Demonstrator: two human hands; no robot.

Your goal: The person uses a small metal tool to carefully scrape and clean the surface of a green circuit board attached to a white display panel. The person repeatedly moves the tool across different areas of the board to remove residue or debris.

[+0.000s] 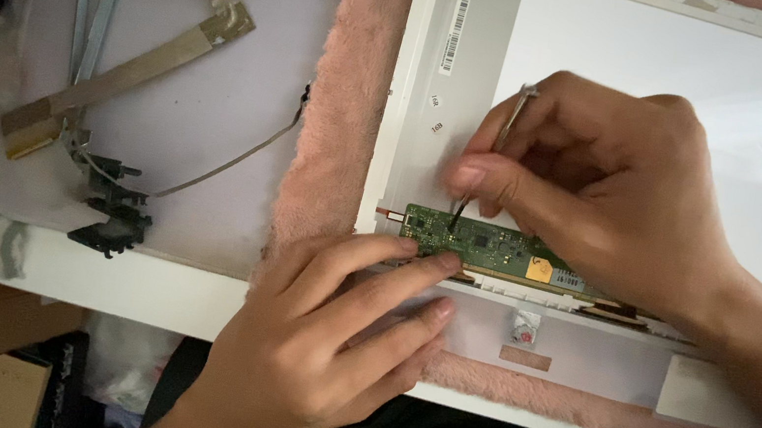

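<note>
Tweezers (492, 150) pinched in right hand (603, 191) probe circuit board (481, 243); left hand (323, 345), at seven o'clock, presses fingertips (438, 264) flat, steadying it, holding nothing.

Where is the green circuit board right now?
In the head view, the green circuit board lies low and centre along the display panel's edge, between the left hand and right hand.
</note>
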